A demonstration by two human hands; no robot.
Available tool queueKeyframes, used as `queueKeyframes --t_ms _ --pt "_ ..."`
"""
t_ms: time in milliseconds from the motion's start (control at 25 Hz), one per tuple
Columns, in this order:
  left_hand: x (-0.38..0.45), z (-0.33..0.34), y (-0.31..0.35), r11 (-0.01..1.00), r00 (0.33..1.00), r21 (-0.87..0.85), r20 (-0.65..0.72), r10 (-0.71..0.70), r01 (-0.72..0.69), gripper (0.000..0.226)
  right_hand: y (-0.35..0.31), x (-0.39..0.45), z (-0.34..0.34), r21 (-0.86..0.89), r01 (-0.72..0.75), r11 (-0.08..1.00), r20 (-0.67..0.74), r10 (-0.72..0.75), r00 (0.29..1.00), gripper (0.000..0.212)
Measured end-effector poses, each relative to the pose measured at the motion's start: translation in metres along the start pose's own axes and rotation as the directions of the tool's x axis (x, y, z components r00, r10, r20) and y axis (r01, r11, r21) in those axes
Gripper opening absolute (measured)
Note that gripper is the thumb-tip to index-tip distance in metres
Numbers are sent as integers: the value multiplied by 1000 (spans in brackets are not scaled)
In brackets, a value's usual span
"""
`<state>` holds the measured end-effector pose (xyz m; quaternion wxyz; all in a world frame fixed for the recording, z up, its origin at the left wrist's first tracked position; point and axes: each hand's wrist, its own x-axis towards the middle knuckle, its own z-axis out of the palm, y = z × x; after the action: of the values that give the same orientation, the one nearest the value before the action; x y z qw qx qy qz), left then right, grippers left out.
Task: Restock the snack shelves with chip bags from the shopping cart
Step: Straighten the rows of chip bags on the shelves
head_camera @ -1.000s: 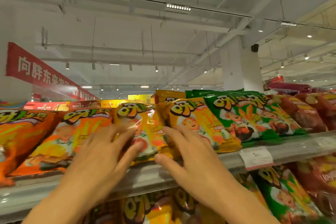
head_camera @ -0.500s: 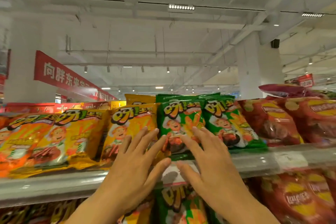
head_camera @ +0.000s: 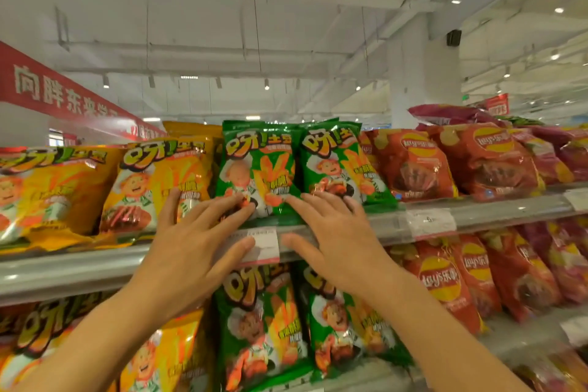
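Green bags (head_camera: 259, 169), two side by side, glossy crinkled foil pouches, standing at the front edge of the upper shelf (head_camera: 477, 215). Left hand (head_camera: 191, 245): fingers spread and straight, tips touching the left green bag's lower edge and the neighbouring yellow bag (head_camera: 159, 181). Right hand (head_camera: 337, 242): fingers splayed flat, tips against the right green bag's base. Paper price tag (head_camera: 262, 243) on the grey shelf lip between the thumbs. Red bags (head_camera: 413, 165) to the right, pillow-shaped, shiny.
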<state>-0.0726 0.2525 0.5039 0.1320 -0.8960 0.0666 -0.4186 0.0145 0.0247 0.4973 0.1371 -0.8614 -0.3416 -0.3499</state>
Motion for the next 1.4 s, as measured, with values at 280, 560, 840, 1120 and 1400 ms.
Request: queueKeyframes --t_ms 280,560,840,1120,1400 --pt "-19 -2 20 989 990 -113 -118 82 -95 58 9 -14 -6 61 -54 997 -94 60 994 62" --pt "-118 83 68 927 998 -376 -63 -2 -22 50 55 -57 -10 294 -33 955 -664 229 712 38" --pt "-93 128 79 883 873 -216 368 -321 416 99 84 44 -48 133 -352 927 88 343 935 78" --pt "-98 136 75 888 936 -325 241 -256 327 71 70 13 -27 306 -141 941 -256 224 940 55" --pt "-107 132 75 923 957 -287 206 -204 258 81 34 -105 80 342 -23 939 -335 145 931 41"
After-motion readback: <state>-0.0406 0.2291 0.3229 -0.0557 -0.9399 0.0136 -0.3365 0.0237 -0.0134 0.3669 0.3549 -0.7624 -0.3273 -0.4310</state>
